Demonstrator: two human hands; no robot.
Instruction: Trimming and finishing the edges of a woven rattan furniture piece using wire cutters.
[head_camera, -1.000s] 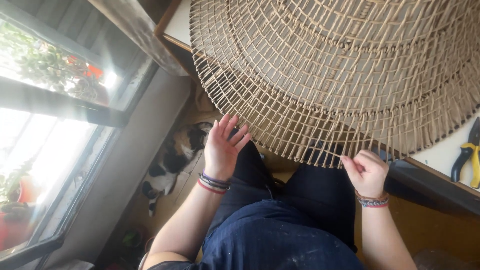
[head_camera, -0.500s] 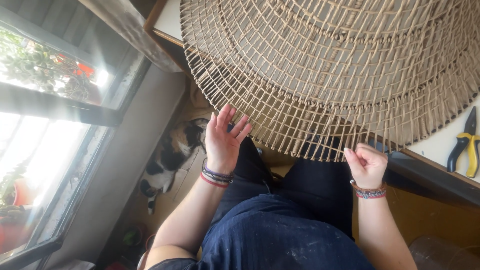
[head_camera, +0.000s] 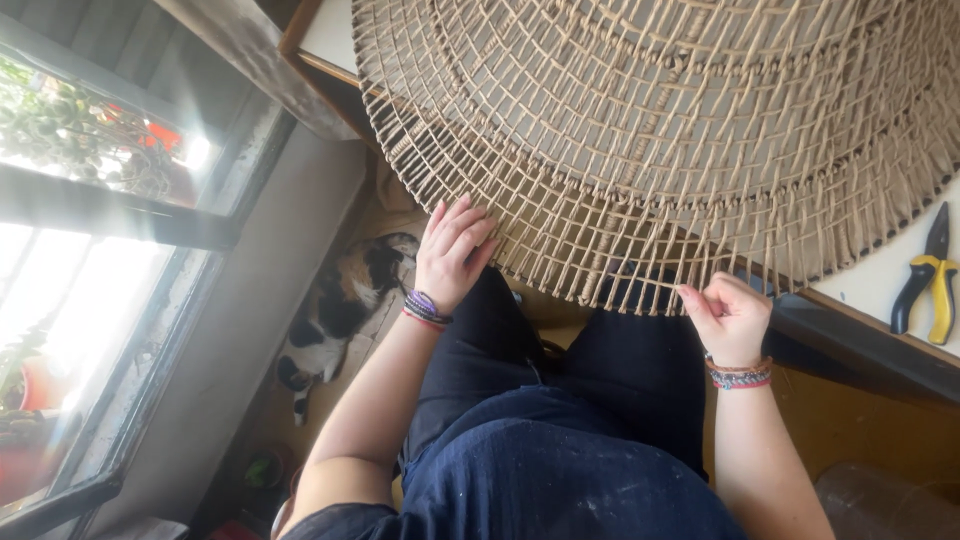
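Both hands worked the near edge of the woven disc (head_camera: 680, 130), which lay on the surface (head_camera: 890, 275) above them and overhung it toward the lap. Left hand (head_camera: 452, 252) rested flat with fingers spread against the disc's rim, gripping nothing. Right hand (head_camera: 728, 315) was pinched shut on one loose fringe strand (head_camera: 650, 285) just under the rim. Compared with a second ago, the left hand sat a little further under the weave and the right had drawn slightly lower, while the disc filled more of the view. Its weave was pale, stiff fibre in an open grid of rings and spokes. Black-and-yellow pliers (head_camera: 925, 275) lay well right of the right hand; a calico cat (head_camera: 340, 310) sprawled on the floor left of the left hand.
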